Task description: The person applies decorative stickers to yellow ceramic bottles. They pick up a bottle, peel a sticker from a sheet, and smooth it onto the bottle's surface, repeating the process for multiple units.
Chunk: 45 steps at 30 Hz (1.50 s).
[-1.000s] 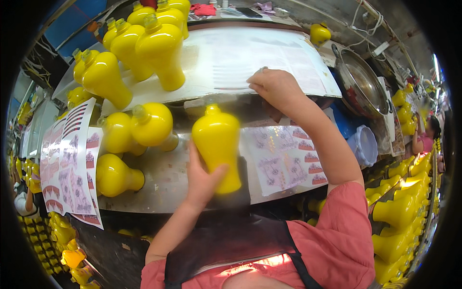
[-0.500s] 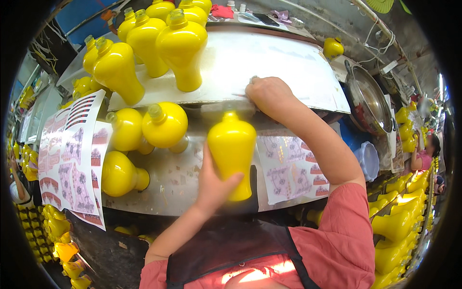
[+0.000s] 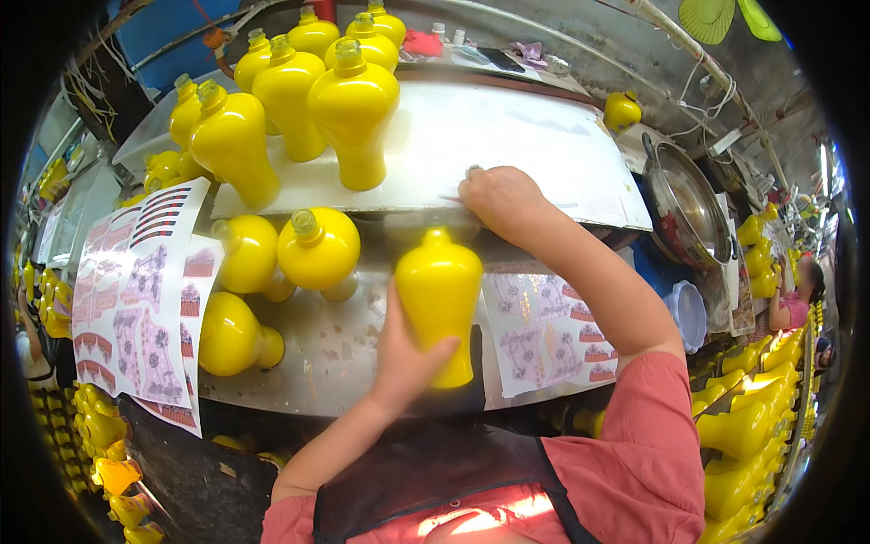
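Observation:
My left hand (image 3: 399,358) is wrapped round the lower side of a glossy yellow bottle (image 3: 439,295), held upright just in front of the white raised board (image 3: 526,127). Broad at the shoulder and narrower below, the bottle has its neck close to the board's front edge, where a blur hides its mouth. My right hand (image 3: 504,201) is closed at that edge, up and to the right of the bottle. A small greyish bit pokes out above its fingers, too small to name. Printed transfer sheets (image 3: 544,340) lie on the metal table to the right of the bottle.
Several yellow bottles (image 3: 353,118) stand at the board's left end; others (image 3: 319,249) are on the metal table (image 3: 317,376) below. Another printed sheet (image 3: 136,299) hangs at the left. A metal pan (image 3: 691,199) and a pale basin (image 3: 687,313) are at the right, with rows of bottles (image 3: 743,426) behind my elbow.
The view has shifted slightly, so the board and standing bottles sit a little lower. Both hands keep nearly the same places; the left still grips the bottle.

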Available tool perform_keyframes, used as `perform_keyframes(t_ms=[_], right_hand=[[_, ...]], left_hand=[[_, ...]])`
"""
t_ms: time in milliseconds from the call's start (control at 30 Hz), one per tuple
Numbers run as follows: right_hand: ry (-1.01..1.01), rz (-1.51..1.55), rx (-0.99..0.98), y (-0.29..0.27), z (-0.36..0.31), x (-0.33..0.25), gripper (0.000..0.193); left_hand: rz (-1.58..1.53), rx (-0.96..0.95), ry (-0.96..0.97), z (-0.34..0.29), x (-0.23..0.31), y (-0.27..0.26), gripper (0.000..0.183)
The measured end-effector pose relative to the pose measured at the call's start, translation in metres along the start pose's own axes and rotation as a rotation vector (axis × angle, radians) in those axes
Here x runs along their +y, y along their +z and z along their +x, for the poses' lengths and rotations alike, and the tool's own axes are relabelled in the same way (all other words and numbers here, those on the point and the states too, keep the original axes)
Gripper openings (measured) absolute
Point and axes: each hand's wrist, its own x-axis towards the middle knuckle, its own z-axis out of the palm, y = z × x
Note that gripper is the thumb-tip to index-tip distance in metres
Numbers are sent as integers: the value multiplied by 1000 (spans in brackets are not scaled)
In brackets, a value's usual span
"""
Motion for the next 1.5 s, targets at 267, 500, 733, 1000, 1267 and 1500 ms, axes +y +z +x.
perform_keyframes(t_ms=[267,500,733,1000,1267,1500], right_hand=[[24,49,-55,1,4,4,7],[18,42,5,3,3,2,6],[117,109,-50,15,11,9,14],[20,17,7,11,3,10,15],[-34,-34,23,14,6,12,4],[32,117,250,19,9,19,9]], left_hand=[[-26,17,8,0,2,2,102],[-10,18,15,0,1,2,101],[-71,2,14,0,0,1,101],[198,45,-4,-3,2,0,118],[214,34,-29,-6,3,0,119],[149,55,-47,-4,4,3,114]])
